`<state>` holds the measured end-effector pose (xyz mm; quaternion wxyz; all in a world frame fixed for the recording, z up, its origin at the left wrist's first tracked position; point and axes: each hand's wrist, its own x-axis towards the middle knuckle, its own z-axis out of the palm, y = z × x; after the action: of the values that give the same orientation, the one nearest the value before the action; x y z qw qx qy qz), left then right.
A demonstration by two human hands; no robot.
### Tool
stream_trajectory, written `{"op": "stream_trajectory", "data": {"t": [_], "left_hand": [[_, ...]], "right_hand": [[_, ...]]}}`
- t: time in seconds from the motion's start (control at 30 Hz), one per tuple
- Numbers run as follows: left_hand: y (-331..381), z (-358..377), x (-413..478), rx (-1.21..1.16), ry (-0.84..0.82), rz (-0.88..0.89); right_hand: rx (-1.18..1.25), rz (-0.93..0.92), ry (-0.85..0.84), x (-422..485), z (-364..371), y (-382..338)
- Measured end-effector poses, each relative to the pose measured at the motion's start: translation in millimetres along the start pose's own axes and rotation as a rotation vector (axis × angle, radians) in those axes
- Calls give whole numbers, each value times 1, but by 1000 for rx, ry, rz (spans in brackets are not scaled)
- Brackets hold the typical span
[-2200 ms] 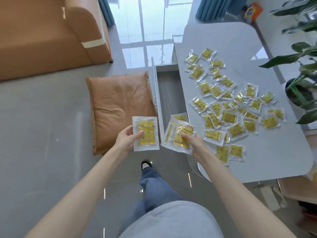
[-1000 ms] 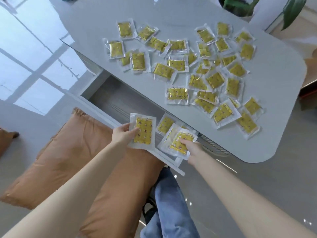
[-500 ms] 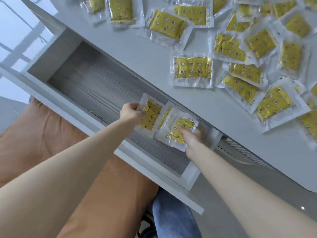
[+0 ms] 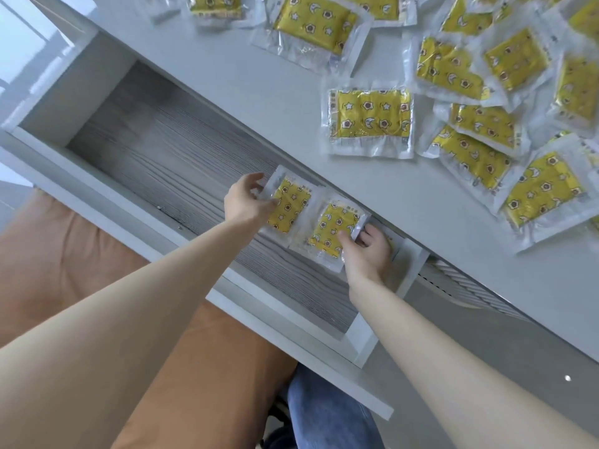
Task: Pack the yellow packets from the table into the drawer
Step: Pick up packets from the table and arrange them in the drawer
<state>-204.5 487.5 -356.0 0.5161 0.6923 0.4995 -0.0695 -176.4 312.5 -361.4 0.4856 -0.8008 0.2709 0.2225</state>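
The open drawer has a grey wood-grain floor and pale walls and sits under the grey table's edge. My left hand pinches one yellow packet by its left edge, low inside the drawer. My right hand grips a second yellow packet, thumb on top and fingers at its right edge, near the drawer's right end. The two packets overlap slightly. Whether they touch the drawer floor I cannot tell. Several more yellow packets lie spread on the table above.
An orange cushion lies on the floor below the drawer front. My leg in blue jeans shows at the bottom. The drawer's left part holds nothing visible.
Both hands carried their packets from above the cushion into the drawer and lowered them toward its right end. The camera came closer to the drawer.
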Motion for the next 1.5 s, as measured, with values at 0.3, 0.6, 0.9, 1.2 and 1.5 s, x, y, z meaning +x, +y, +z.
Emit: {"op": "stream_trajectory", "data": {"t": [0.3, 0.6, 0.9, 1.2, 1.5], "left_hand": [[-25, -7, -19, 533, -192, 287], [-38, 2, -16, 874, -369, 417], [-17, -8, -33, 826, -352, 376], [56, -68, -124, 656, -238, 364], [130, -130, -244, 616, -161, 580]], "right_hand": [[-766, -609, -348, -21, -22, 8], [-1152, -764, -444, -6, -14, 16], [-1165, -710, -458, -23, -23, 0], [-957, -752, -403, -120, -88, -77], [-771, -816, -264, -213, -179, -137]]}}
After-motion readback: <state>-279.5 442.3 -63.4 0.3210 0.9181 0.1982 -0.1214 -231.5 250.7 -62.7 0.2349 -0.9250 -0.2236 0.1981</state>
